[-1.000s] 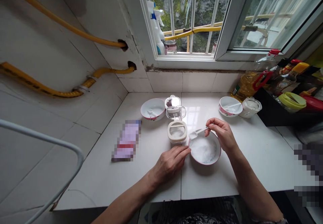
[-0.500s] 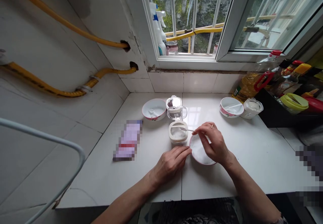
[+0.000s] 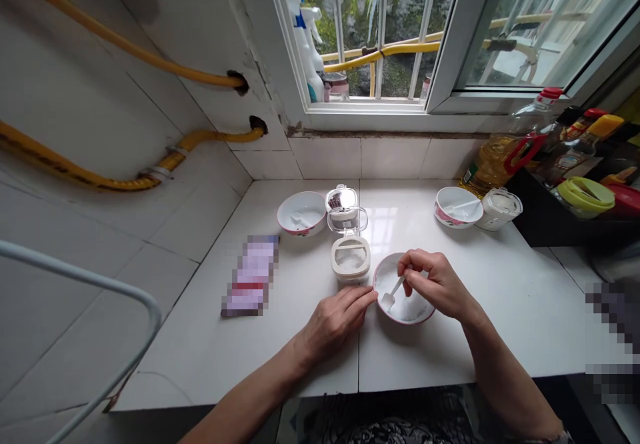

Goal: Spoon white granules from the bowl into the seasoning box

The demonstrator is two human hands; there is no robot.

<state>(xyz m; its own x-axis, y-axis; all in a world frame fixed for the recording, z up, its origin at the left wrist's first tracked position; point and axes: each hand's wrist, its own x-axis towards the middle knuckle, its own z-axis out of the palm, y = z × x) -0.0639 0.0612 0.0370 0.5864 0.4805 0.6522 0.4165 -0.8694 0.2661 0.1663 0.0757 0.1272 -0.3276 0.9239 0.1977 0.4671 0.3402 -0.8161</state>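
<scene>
A white bowl with a pink rim point(image 3: 403, 322) sits on the tiled counter point(image 3: 440, 357), filled with fine white powder. My right hand point(image 3: 435, 284) pinches a small white spoon point(image 3: 393, 295), whose scoop is down in the powder. The fingers of my left hand point(image 3: 337, 321) lie against the bowl's left rim. Just behind the bowl stands an open square white container point(image 3: 350, 258) holding white powder. Behind it is a clear hinged lid point(image 3: 347, 219).
A smaller bowl with a spoon point(image 3: 301, 214) and another point(image 3: 457, 207) stand at the back, beside a white jar point(image 3: 499, 209) and a cooking oil bottle point(image 3: 493, 164). A blurred packet point(image 3: 250, 276) lies left. A black tray of bottles point(image 3: 550, 211) sits right.
My right hand has come back from over the square container to the bowl, and the spoon now points down into the powder. My left hand has stayed at the rim.
</scene>
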